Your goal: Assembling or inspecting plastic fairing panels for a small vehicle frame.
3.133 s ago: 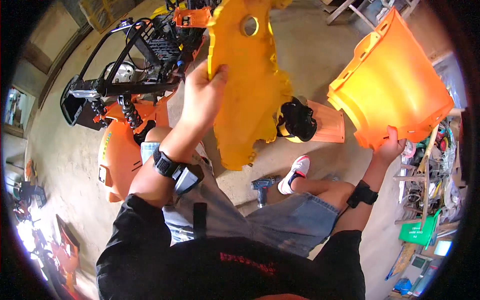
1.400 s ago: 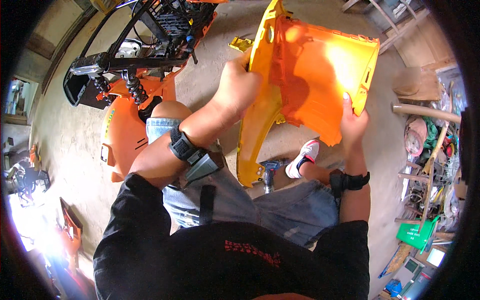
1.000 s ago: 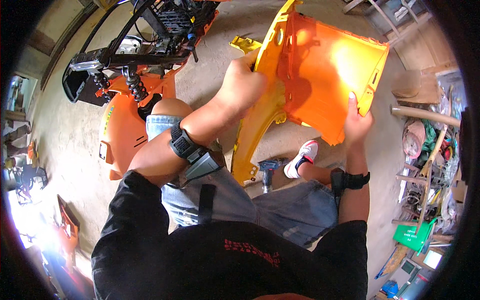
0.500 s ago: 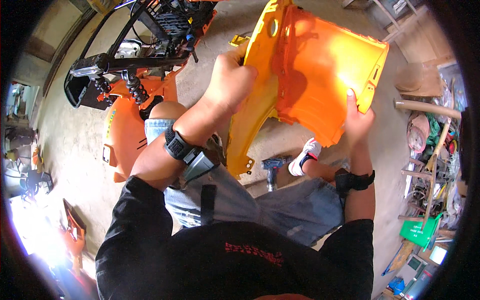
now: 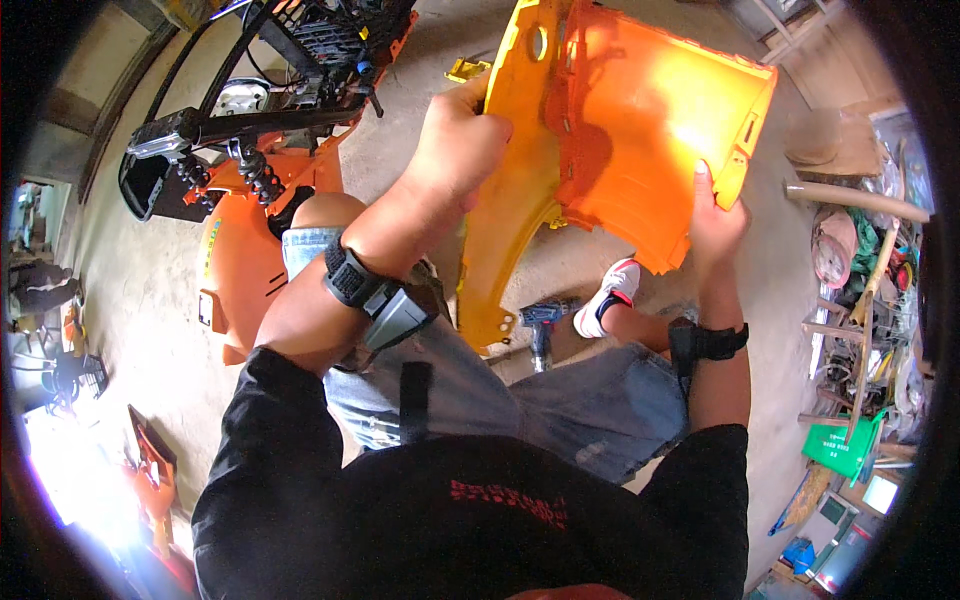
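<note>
Floor: bare concrete (image 5: 140, 300), stripped orange machine (image 5: 250, 250) left.
Grip: left hand (image 5: 455, 150) clamps yellow panel (image 5: 510, 220); right hand (image 5: 715, 215) grasps orange panel (image 5: 650, 120).
Axis: yellow panel runs long, downward from left hand.

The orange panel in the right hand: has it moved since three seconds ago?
Yes. The orange panel, held out to the right then, now lies against the yellow panel, above the drill on the floor. The right hand grips its lower edge.
</note>
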{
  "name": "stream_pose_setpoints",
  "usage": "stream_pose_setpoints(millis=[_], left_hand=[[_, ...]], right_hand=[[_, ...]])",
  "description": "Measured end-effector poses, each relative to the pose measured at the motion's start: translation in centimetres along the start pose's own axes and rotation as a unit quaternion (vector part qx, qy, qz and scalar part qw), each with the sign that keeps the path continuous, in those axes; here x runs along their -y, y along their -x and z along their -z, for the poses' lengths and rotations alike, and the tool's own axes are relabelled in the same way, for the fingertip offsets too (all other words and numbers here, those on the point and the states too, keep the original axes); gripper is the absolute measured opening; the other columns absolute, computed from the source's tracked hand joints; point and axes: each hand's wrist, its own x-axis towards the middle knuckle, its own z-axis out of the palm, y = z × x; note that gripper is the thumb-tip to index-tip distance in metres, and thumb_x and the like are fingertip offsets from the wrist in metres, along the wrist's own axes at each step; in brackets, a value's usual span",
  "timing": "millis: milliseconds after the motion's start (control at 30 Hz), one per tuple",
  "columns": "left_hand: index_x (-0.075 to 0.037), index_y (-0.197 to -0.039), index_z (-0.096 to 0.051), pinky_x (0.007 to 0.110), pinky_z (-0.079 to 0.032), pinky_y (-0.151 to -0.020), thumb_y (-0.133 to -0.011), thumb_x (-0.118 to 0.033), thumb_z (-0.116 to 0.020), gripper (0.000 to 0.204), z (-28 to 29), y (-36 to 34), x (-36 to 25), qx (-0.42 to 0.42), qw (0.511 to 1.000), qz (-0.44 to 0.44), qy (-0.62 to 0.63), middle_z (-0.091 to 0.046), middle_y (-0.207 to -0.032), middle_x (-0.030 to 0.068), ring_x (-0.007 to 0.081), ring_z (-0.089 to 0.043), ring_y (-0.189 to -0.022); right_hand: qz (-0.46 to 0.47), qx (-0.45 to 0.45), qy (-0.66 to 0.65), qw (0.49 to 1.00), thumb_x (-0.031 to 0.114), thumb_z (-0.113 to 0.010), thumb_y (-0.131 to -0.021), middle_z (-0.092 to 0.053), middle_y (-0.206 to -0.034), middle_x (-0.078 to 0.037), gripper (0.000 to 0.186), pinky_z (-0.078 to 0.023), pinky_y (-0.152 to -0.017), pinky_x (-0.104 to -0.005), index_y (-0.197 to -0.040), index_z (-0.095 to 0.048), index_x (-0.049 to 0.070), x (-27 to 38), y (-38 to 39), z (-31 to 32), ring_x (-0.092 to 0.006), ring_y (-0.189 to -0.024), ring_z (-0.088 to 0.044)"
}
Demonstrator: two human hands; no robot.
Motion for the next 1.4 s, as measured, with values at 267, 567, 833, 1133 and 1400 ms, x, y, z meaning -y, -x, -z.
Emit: stream_pose_setpoints(millis=[267, 567, 833, 1133, 1400], left_hand=[[0.002, -0.112, -0.062, 0.024, -0.044, -0.062, -0.077, 0.004, -0.048, 0.038, -1.0, 0.4, 0.1, 0.025, 0.999, 0.006, 0.032, -0.065, -0.088, 0.0041, 0.0101, -0.056, -0.071], [0.001, -0.11, -0.064, 0.025, -0.044, -0.062, -0.077, 0.004, -0.049, 0.036, -0.9, 0.0, 0.1, -0.006, 0.999, 0.034, 0.006, -0.063, -0.085, 0.0024, 0.0108, -0.055, -0.07], [0.002, -0.108, -0.063, 0.027, -0.045, -0.063, -0.076, 0.006, -0.046, 0.037, -0.3, -0.7, 0.9, -0.005, 0.999, 0.007, 0.036, -0.064, -0.087, 0.0047, 0.0127, -0.057, -0.072], [0.002, -0.098, -0.066, 0.026, -0.041, -0.056, -0.074, 0.005, -0.047, 0.031, 1.2, -1.4, 1.3, -0.008, 0.999, 0.014, 0.036, -0.062, -0.081, 0.0043, 0.0135, -0.055, -0.066], [0.002, -0.102, -0.067, 0.028, -0.041, -0.054, -0.073, 0.001, -0.05, 0.033, 1.0, -0.8, 0.9, -0.027, 0.999, 0.045, 0.012, -0.061, -0.076, 0.004, 0.0123, -0.052, -0.062]], right_hand=[[-0.042, 0.012, -0.053, 0.998, 0.019, -0.063, -0.093, -0.068, -0.093, -0.003, 0.025, -0.048, -0.077, -0.0265, -0.104, -0.066, -0.003, 1.8, -0.5, 1.9, -0.0095, -0.085, -0.061], [0.007, -0.003, -0.043, 0.999, 0.019, -0.063, -0.093, -0.07, -0.084, -0.006, 0.025, -0.05, -0.069, -0.0281, -0.098, -0.066, -0.005, 1.9, 1.0, -0.3, -0.0113, -0.074, -0.063], [-0.024, 0.023, -0.038, 0.999, 0.012, -0.063, -0.091, -0.07, -0.089, -0.01, 0.017, -0.051, -0.068, -0.0306, -0.098, -0.065, -0.004, 1.1, 0.9, -0.3, -0.0152, -0.078, -0.066], [-0.032, 0.039, 0.002, 0.999, 0.014, -0.065, -0.09, -0.07, -0.093, -0.014, 0.02, -0.052, -0.071, -0.032, -0.102, -0.066, -0.001, 0.6, 0.8, 0.1, -0.0211, -0.083, -0.069], [0.015, 0.033, 0.028, 0.999, 0.013, -0.064, -0.09, -0.071, -0.092, -0.01, 0.019, -0.052, -0.071, -0.031, -0.1, -0.067, -0.002, -0.1, 1.4, -0.2, -0.0154, -0.082, -0.068]])
